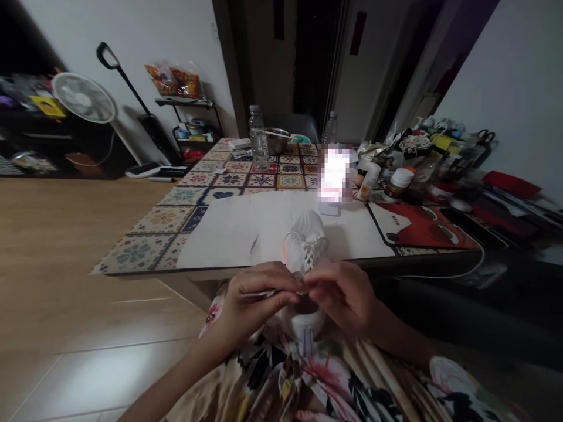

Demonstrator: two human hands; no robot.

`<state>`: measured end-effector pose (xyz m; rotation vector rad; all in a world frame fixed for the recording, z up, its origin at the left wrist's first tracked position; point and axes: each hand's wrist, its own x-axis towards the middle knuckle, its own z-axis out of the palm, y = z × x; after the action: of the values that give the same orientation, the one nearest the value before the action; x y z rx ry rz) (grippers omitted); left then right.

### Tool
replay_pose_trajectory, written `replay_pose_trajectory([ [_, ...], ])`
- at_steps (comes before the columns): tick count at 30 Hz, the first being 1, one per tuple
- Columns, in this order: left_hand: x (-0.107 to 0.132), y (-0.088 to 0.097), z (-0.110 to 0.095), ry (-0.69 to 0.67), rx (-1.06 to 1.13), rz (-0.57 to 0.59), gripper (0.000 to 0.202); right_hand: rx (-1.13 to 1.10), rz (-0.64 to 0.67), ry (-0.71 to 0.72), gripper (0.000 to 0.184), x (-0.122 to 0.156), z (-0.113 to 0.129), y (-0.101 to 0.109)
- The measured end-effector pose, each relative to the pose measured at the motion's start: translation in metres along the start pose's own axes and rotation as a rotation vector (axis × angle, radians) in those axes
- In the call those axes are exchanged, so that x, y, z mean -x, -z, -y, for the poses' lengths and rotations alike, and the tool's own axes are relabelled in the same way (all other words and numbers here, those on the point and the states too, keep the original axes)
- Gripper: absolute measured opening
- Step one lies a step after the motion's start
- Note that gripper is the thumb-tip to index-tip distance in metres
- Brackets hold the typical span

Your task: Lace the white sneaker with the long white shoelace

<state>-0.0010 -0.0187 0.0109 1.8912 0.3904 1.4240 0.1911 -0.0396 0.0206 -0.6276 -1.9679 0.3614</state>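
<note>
A white sneaker (307,234) rests with its toe on the table edge and its heel toward my lap. My left hand (253,302) is closed in a pinch on a white shoelace (259,292) near the shoe's top eyelets. My right hand (343,293) is closed too, fingertips pinching the lace at the same spot, right beside the left fingers. The laces (311,249) cross over the tongue above my hands. A floral garment (308,381) covers my lap under the shoe's heel.
A white paper sheet (246,225) lies on the patterned tablecloth (162,220). A red mat (417,225), bottles (259,143), a metal bowl (276,139) and cluttered jars (398,183) stand farther back. A fan (83,97) and shelf (193,126) stand by the left wall.
</note>
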Motion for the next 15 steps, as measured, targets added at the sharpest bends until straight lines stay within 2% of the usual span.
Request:
replay_pose_trajectory([
  [3,-0.001,0.002,-0.001,-0.032,-0.034,-0.055,0.008,0.107,0.092,0.138,0.018,-0.006,0.004,0.004],
  [6,-0.001,0.000,-0.003,-0.023,-0.033,-0.073,0.005,0.158,0.085,0.127,0.016,-0.008,0.002,0.003],
  [12,-0.002,-0.002,-0.002,0.116,0.028,-0.095,0.003,0.152,0.050,0.182,0.013,-0.005,-0.008,-0.002],
  [15,-0.003,-0.002,0.000,0.185,0.089,-0.095,0.007,0.279,0.053,0.287,0.015,-0.001,-0.012,-0.001],
])
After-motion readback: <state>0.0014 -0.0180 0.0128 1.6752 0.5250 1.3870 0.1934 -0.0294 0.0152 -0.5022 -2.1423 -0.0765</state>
